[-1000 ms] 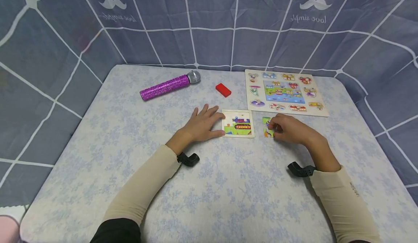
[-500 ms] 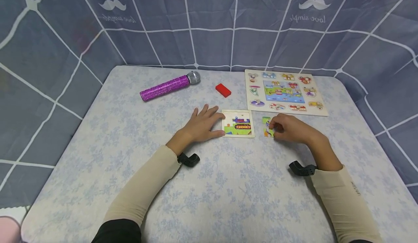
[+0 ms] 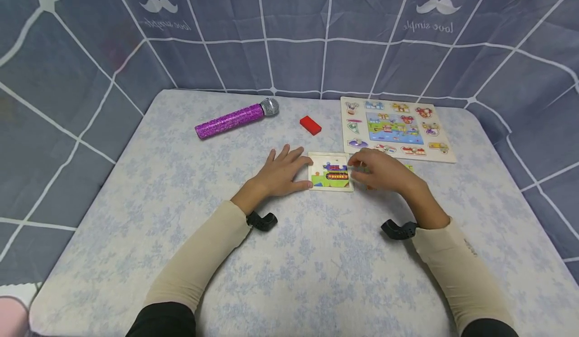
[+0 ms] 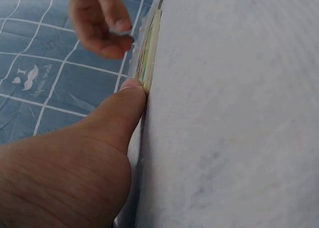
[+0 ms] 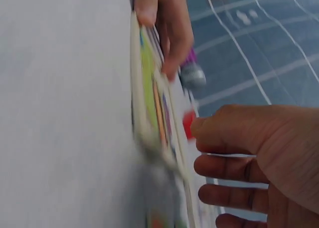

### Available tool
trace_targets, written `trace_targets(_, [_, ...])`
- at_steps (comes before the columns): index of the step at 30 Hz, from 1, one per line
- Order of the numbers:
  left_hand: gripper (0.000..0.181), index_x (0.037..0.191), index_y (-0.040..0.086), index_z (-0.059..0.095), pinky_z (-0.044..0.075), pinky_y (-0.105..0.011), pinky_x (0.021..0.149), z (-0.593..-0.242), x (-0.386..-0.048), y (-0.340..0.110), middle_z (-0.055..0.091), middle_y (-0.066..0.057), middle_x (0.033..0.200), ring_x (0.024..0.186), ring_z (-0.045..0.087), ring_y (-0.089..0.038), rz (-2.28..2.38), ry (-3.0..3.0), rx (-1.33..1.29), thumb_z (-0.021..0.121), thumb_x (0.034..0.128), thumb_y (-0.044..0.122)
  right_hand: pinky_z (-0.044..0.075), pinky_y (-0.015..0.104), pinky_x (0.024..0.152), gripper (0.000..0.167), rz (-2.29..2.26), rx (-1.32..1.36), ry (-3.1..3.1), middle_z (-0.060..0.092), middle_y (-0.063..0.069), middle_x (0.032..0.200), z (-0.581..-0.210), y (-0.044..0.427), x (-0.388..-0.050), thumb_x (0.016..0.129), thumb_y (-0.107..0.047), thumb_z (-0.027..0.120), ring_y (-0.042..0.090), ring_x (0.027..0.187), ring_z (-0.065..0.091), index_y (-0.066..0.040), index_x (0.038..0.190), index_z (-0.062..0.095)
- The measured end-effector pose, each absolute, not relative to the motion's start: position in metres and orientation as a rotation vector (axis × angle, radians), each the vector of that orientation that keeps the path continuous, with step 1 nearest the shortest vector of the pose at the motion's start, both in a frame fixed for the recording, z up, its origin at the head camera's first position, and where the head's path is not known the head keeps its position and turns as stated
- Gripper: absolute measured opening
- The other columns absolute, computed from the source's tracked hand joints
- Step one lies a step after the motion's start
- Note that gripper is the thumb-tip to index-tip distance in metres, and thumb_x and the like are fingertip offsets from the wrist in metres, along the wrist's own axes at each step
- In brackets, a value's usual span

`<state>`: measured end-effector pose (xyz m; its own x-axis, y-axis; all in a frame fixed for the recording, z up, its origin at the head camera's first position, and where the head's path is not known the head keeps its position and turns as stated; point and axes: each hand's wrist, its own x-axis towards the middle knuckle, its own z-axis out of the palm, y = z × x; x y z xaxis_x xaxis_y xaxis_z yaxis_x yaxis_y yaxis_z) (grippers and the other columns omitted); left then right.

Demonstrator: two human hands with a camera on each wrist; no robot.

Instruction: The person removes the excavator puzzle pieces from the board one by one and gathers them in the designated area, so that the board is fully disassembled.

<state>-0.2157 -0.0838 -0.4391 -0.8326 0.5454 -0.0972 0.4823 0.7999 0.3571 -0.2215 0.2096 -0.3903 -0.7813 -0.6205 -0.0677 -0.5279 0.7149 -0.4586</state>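
Observation:
A small square jigsaw tray [image 3: 319,165], partly filled with pieces of a tracked vehicle, lies flat on the table. My left hand [image 3: 279,174] is spread at its left side, thumb and forefinger touching the edge; in the left wrist view the thumb [image 4: 117,111] presses on the rim. My right hand [image 3: 382,171] hovers by the tray's right edge, and the right wrist view finds nothing between its loosely bent fingers [image 5: 229,167]. Loose jigsaw pieces [image 3: 409,167] peek out beside and below that hand, mostly hidden by it.
Behind the tray lies a larger peg puzzle board [image 3: 434,153]. A red block [image 3: 310,125] and a purple glittery microphone [image 3: 232,120] sit further back and left. Tiled-pattern cloth walls [image 3: 294,65] border the table [image 3: 289,276].
My right hand has moved left from the loose pieces to the tray's right edge, its fingers now further apart. The left hand stays in place on the tray.

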Motion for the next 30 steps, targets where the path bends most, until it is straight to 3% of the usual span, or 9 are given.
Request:
trace_targets(8, [0.062, 0.150, 0.029, 0.042, 0.004, -0.064, 0.117, -0.446, -0.212, -0.083, 0.021, -0.009, 0.167, 0.152, 0.006, -0.040, 0.469, 2.781, 0.821, 0.054, 0.0981, 0.061, 0.051, 0.038, 0.078, 0.038, -0.550, -0.927, 2.647, 0.063, 0.011, 0.107, -0.403, 0.164, -0.239, 0.093, -0.018, 0.076, 0.022, 0.086, 0.058, 0.001, 0.124, 0.068])
trace_targets(14, [0.061, 0.149, 0.029, 0.042, 0.005, -0.065, 0.117, -0.446, -0.210, -0.083, 0.021, -0.009, 0.166, 0.152, 0.007, -0.040, 0.466, 2.783, 0.831, 0.054, 0.0981, 0.061, 0.050, 0.039, 0.078, 0.030, -0.571, -0.881, 2.638, 0.061, 0.009, 0.099, -0.409, 0.160, -0.239, 0.092, -0.014, 0.076, 0.022, 0.084, 0.056, 0.002, 0.116, 0.068])
trace_targets(22, [0.061, 0.149, 0.030, 0.041, 0.005, -0.065, 0.117, -0.442, -0.214, -0.085, 0.021, -0.009, 0.167, 0.152, 0.006, -0.040, 0.454, 2.789, 0.835, 0.053, 0.0983, 0.062, 0.049, 0.041, 0.083, 0.032, -0.584, -0.869, 2.635, 0.059, 0.012, 0.104, -0.408, 0.157, -0.240, 0.093, -0.014, 0.075, 0.025, 0.089, 0.054, 0.004, 0.117, 0.063])
trace_targets(30, [0.061, 0.149, 0.030, 0.041, 0.004, -0.064, 0.117, -0.440, -0.217, -0.085, 0.021, -0.009, 0.167, 0.152, 0.006, -0.040, 0.450, 2.799, 0.832, 0.054, 0.0984, 0.061, 0.046, 0.038, 0.076, 0.030, -0.682, -0.847, 2.610, 0.059, 0.010, 0.098, -0.404, 0.158, -0.243, 0.092, -0.011, 0.077, 0.023, 0.083, 0.053, 0.000, 0.113, 0.059])
